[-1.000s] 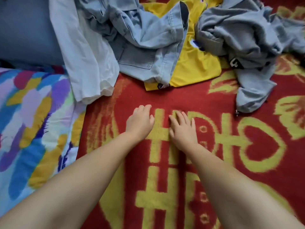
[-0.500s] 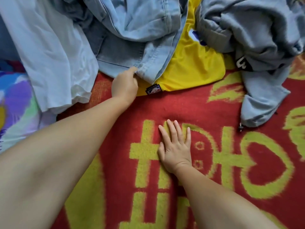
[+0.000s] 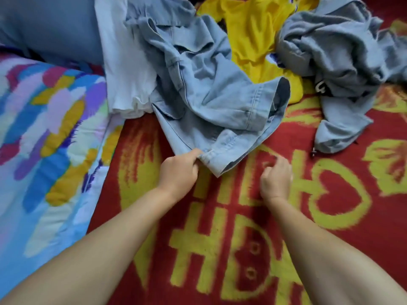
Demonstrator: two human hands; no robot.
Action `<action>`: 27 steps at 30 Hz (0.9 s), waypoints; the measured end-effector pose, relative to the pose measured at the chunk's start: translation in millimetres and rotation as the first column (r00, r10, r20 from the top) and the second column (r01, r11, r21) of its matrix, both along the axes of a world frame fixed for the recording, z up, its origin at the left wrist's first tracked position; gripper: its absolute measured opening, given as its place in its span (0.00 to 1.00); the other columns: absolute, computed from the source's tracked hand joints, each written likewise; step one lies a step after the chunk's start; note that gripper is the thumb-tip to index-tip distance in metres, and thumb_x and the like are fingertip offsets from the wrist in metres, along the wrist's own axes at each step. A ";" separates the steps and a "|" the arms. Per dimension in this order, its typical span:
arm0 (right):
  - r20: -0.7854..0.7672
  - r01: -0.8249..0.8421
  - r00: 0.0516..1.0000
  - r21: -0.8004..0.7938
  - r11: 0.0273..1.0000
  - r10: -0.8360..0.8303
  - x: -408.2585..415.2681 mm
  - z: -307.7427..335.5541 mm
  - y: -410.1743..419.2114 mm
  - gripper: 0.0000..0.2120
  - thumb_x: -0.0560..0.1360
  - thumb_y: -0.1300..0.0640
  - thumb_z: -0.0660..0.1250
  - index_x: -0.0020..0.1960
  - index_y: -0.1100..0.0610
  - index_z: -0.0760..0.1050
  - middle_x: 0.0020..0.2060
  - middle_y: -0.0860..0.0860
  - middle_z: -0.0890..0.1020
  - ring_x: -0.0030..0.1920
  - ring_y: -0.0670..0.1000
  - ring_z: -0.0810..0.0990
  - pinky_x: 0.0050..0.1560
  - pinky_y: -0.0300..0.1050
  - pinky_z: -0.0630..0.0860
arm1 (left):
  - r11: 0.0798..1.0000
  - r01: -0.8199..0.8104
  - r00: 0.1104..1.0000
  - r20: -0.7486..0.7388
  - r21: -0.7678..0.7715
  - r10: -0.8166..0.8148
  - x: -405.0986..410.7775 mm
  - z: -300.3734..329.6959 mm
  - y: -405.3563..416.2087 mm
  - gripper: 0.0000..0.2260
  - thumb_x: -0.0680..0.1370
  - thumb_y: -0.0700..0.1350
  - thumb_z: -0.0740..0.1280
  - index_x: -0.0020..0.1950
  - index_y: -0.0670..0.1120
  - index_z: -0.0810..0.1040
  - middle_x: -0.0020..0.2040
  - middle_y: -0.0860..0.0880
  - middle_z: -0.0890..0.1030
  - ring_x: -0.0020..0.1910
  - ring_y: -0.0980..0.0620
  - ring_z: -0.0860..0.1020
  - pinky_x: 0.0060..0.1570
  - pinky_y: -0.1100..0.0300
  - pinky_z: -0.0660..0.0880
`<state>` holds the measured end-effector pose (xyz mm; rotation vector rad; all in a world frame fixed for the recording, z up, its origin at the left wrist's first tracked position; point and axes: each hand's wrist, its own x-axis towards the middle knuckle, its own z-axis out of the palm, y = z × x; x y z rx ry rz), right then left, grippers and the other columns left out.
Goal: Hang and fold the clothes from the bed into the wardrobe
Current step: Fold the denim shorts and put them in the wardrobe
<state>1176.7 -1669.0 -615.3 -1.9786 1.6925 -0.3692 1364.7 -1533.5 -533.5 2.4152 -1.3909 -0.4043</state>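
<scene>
- Multicoloured quilt [image 3: 44, 128] at far left, white garment [image 3: 123, 69] just beside it, edge tucked under the denim.
- Left hand [image 3: 179, 170] pinching hem of pale denim shirt [image 3: 211, 102], heaped mid-bed on red blanket [image 3: 136, 194].
- Likely soft yet weighty, seams stiffish; best taken at hem or collar, both hands.
- Right hand [image 3: 276, 179] loosely curled, holding nothing, near the hem.
- Yellow shirt [image 3: 253, 40] partly beneath the denim, may drag along.
- Grey hoodie [image 3: 339, 62] crumpled at right, apart.
</scene>
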 end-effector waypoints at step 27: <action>-0.457 -0.351 0.234 0.783 0.513 0.858 -71.0 92.2 24.2 0.18 0.72 0.51 0.65 0.58 0.58 0.77 0.56 0.57 0.81 0.52 0.55 0.80 0.49 0.44 0.73 | 0.791 -0.542 0.675 -0.414 0.284 0.611 -8.6 -22.7 82.7 0.13 0.80 0.45 0.59 0.62 0.43 0.71 0.57 0.42 0.78 0.53 0.42 0.76 0.48 0.54 0.70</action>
